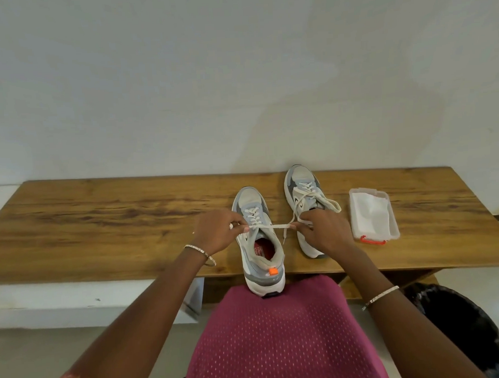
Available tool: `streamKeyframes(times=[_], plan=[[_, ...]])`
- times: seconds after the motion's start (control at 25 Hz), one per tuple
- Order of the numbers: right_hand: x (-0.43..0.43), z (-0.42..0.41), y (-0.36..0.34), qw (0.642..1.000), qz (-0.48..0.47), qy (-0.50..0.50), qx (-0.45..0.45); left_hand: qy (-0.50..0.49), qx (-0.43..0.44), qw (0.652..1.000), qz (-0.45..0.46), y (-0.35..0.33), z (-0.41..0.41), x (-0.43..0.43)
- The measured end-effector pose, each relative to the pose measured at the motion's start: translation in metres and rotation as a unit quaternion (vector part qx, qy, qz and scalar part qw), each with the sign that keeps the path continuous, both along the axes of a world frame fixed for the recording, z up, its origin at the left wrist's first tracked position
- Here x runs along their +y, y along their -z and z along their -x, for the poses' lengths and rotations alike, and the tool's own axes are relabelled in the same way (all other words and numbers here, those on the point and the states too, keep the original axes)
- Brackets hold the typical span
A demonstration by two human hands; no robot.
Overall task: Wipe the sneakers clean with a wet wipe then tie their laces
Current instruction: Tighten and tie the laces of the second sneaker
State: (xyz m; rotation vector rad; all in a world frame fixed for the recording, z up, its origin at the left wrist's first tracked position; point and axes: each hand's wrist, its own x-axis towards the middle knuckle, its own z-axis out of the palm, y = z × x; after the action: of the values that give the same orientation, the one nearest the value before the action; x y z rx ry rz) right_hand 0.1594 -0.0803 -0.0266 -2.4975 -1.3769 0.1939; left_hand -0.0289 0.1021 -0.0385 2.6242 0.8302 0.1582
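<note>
Nearest me, the near sneaker (259,245) overhangs the surface (101,224) edge so my left hand (216,233) and right hand (324,231) fingers, each pinching its lace (273,226), pull it taut.

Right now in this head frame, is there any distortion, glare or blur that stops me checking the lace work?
Head view: wide-angle bending bows the table edge; lighting soft and even, faint shadows on the wall; one small glare spot on the floor at far right; left hand, right hand and the taut lace between them are sharp enough to follow.
</note>
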Motion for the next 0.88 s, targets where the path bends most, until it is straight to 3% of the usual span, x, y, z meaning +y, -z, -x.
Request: streamKeyframes(times=[0.36, 0.52, 0.6, 0.68, 0.76, 0.88], plan=[[0.000, 0.029, 0.008, 0.987, 0.039, 0.149, -0.049, -0.112, -0.033, 0.993, 0.033, 0.030, 0.001, -0.017], [-0.012, 0.042, 0.023, 0.990, 0.035, 0.126, -0.051, -0.087, -0.060, 0.992, 0.074, 0.037, 0.006, -0.019], [-0.022, 0.039, 0.032, 0.996, 0.006, 0.085, 0.007, -0.080, -0.093, 0.986, 0.112, 0.040, 0.008, -0.023], [-0.028, 0.032, 0.034, 0.988, -0.051, 0.058, 0.135, -0.094, -0.130, 0.976, 0.146, 0.040, 0.006, -0.027], [-0.028, 0.031, 0.025, 0.977, 0.000, 0.060, 0.206, -0.124, -0.162, 0.960, 0.193, 0.040, 0.002, -0.032], [-0.017, 0.037, 0.010, 0.990, 0.071, 0.107, 0.067, -0.184, -0.163, 0.940, 0.237, 0.037, -0.005, -0.035]])
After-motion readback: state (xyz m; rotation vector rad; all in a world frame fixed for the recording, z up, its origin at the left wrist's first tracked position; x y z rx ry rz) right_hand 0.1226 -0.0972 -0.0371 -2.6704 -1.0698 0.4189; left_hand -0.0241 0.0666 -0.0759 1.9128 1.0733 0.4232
